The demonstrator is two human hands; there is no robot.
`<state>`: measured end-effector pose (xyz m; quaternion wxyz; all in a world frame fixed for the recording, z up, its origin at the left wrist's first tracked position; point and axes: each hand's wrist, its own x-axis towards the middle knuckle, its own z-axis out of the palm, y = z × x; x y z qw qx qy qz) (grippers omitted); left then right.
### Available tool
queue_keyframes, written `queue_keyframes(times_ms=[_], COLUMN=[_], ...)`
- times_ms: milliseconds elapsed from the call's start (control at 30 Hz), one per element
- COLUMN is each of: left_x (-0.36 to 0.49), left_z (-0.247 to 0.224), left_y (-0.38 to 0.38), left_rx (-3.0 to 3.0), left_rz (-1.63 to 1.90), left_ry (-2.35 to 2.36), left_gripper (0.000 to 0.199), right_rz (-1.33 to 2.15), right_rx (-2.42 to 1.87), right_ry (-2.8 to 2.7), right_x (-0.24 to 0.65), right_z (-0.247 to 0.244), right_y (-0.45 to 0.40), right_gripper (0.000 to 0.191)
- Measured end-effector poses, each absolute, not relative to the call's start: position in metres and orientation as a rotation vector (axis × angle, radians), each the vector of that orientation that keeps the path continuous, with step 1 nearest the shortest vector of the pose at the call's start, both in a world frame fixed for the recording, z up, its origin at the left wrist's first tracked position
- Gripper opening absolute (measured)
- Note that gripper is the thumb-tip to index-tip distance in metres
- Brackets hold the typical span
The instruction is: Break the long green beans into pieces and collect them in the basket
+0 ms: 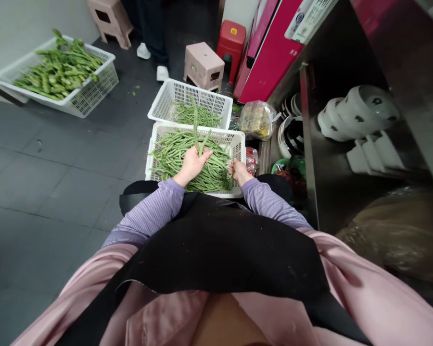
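Observation:
Long green beans [173, 153] fill the near white basket [240, 144] in front of my knees. My left hand [194, 166] is closed around a few green beans [195, 120], which stick up past the basket's far rim. At the right side of the same basket, my right hand [239, 171] has its fingers curled together at the edge of the pile; what they pinch, if anything, is too small to make out. Directly behind stands a second white basket [164, 103] with a smaller heap of green beans [198, 116].
A white basket of thick green stalks [61, 72] sits at the far left. Stools [204, 62] and a person's legs [153, 33] are beyond the baskets. On the right are a plastic bag [259, 120], a metal shelf [308, 144] and stacked white dishes [361, 113].

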<state>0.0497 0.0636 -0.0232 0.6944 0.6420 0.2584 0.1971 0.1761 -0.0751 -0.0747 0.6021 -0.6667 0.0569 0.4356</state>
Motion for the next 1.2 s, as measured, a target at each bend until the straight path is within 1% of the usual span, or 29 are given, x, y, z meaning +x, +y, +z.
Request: queue_keyframes(times_ms=[100,200,300,433,567,667,767,833,900,1000,1133,1200], left_x=[0.053,0.057,0.059,0.059,0.057,0.051,0.048,0.049,0.054,0.06,0.06,0.06], left_z=[-0.023,-0.026,-0.028,-0.029,-0.027,-0.023,-0.022,-0.024,-0.029,-0.038,-0.051,-0.055], left_y=[0.064,0.07,0.074,0.075,0.067,0.053,0.043,0.043,0.047,0.055,0.059,0.06], left_rx=[1.247,1.087,1.005,0.951,1.216,1.511,1.539,1.437,1.357,1.475,1.825,1.83], left_rz=[0.276,0.209,0.197,0.24,0.391,0.464,0.365,0.224,0.158,0.278,0.401,0.394], left_ry=[0.63,0.72,0.76,0.709,0.674,0.554,0.443,0.458,0.524,0.593,0.587,0.656], left_gripper=[0.025,0.028,0.03,0.028,0.021,0.022,0.021,0.021,0.023,0.024,0.024,0.026], right_rz=[1.222,1.479,1.573,1.486,1.322,1.107,0.978,1.077,1.273,1.431,1.307,1.222], right_rx=[-1.452,-1.286,-1.201,-1.2,-1.282,-1.36,-1.378,-1.349,-1.29,-1.243,-1.451,-1.514], right_ry=[0.124,0.03,-0.033,-0.066,-0.035,0.153,0.365,0.357,0.249,0.132,0.09,0.026], right_x=[0.173,0.159,0.148,0.145,0.144,0.15,0.159,0.162,0.161,0.152,0.143,0.144], right_z=[-0.068,-0.054,-0.042,-0.04,-0.052,-0.061,-0.062,-0.059,-0.054,-0.046,-0.041,-0.039], right_y=[-0.073,-0.069,-0.067,-0.071,-0.071,-0.065,-0.06,-0.06,-0.059,-0.055,-0.052,-0.054], right_gripper=[0.038,0.042,0.046,0.045,0.05,0.047,0.042,0.039,0.036,0.034,0.028,0.029])
